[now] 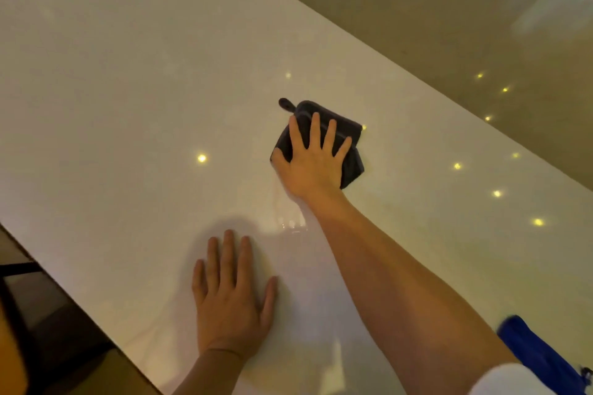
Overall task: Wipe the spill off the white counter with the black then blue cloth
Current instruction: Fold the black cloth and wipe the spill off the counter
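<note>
Right hand (313,163) flat on black cloth (351,157) – fingers spread; left hand (229,295) splayed flat on near counter (128,106), spill (288,218) between.

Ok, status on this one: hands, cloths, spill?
Right hand flat on black cloth, pressing. Left hand flat on counter, empty. Wet streak remains. Blue cloth idle, near right.
</note>
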A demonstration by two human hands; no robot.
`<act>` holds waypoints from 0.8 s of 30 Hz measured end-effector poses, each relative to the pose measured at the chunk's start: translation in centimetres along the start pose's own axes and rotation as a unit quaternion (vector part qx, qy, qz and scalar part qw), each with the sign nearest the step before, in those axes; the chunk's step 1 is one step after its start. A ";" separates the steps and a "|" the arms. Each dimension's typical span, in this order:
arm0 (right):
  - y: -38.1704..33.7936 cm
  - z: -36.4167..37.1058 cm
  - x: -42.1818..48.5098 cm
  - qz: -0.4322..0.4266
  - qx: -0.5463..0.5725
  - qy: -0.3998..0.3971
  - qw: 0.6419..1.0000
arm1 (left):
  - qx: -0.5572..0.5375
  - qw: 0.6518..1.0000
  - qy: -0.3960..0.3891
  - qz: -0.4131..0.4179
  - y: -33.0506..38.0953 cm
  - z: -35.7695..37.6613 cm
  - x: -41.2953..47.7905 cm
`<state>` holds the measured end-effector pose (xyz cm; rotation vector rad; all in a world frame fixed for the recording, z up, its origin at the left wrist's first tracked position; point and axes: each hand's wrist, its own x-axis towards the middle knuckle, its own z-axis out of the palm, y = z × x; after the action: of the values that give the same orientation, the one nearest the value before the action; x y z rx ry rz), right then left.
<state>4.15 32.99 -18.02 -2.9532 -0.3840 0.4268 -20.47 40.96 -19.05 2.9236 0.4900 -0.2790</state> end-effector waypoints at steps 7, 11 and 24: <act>5.7 3.2 -15.2 -0.143 -0.052 -0.006 0.988 | -0.007 1.000 -0.014 -0.001 0.1 -0.6 -0.1; 8.4 4.7 -23.4 -0.212 -0.086 -0.052 0.972 | -0.016 0.999 -0.037 -0.001 0.1 -0.9 -0.1; -1.9 -0.3 1.1 -0.293 -0.138 -0.011 0.946 | -0.007 1.000 -0.014 -0.008 0.2 -0.2 0.1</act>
<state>4.81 35.11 -17.71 -2.8775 -1.3714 0.3459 -20.31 40.87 -18.87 2.8989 0.5107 -0.3161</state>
